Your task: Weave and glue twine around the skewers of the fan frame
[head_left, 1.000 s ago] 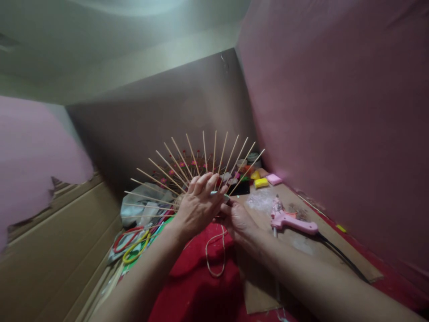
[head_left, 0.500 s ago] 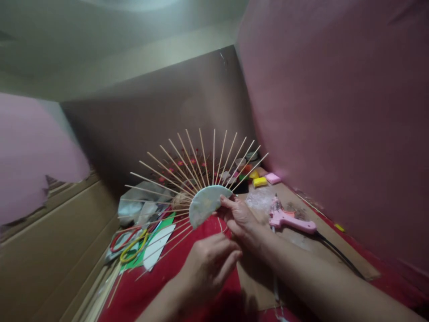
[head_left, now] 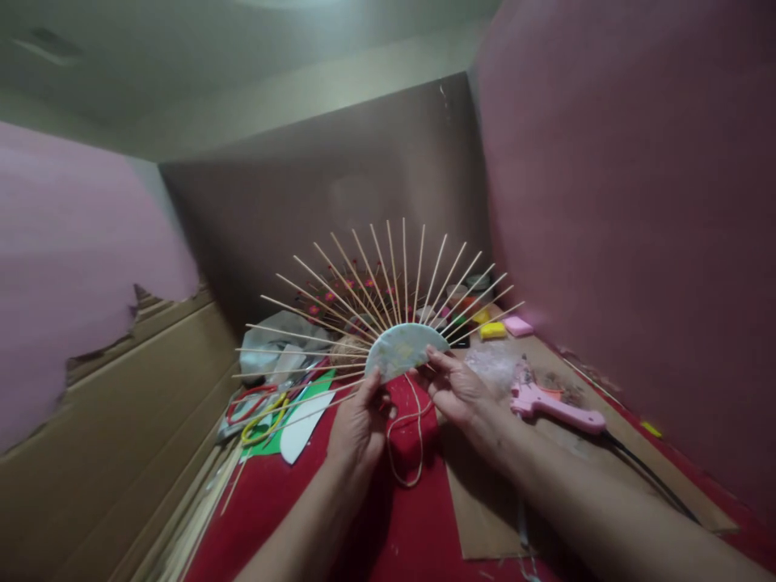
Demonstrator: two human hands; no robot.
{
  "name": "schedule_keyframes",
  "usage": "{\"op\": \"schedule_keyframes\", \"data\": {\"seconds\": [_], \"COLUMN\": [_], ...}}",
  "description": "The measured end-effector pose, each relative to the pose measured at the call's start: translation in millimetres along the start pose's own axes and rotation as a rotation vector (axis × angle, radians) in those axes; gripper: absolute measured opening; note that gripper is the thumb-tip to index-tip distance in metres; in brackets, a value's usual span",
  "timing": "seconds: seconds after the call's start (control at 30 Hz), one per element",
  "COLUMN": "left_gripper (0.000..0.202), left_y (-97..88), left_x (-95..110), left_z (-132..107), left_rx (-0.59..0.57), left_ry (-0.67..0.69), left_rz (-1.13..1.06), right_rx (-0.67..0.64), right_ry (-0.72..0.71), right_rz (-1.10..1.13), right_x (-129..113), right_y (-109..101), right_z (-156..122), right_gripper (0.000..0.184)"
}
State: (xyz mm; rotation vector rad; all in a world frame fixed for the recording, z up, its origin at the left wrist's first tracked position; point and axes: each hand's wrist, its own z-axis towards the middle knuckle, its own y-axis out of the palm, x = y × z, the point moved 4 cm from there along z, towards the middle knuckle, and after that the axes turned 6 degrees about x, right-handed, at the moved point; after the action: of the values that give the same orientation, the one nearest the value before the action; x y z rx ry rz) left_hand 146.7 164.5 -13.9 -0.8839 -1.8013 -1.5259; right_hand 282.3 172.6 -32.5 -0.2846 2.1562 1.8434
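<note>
Just right of the hands (head_left: 457, 396), 1 glue gun (head_left: 561, 410) lies on cardboard (head_left: 478, 521).

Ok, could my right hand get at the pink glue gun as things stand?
Probably yes: the pink glue gun lies beside your right forearm, its handle uncovered, though your right hand would first need to release the pale half-round piece it holds.

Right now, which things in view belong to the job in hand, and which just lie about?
In the job, seemingly:
pale half-disc, in left hand and right hand
thin sticks fanning from it
string looping below

Lying about, unheld:
pink glue gun
white piece
yellow block
</note>
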Motion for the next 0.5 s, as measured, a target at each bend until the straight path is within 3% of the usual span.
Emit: {"op": "schedule_keyframes", "data": {"seconds": [0.27, 0.5], "left_gripper": [0.027, 0.038], "left_y": [-8.0, -5.6], "left_x": [0, -7], "left_z": [12, 5], "left_rx": [0.029, 0.003], "left_ry": [0.048, 0.021], "left_rz": [-0.053, -0.08], "right_rx": [-0.031, -0.057], "right_ry": [0.01, -0.002], "right_rz": [-0.122, -0.153], "right_x": [1, 10], "right_y": [-1, 6], "right_z": [3, -10], "right_gripper": [0.027, 0.03]}}
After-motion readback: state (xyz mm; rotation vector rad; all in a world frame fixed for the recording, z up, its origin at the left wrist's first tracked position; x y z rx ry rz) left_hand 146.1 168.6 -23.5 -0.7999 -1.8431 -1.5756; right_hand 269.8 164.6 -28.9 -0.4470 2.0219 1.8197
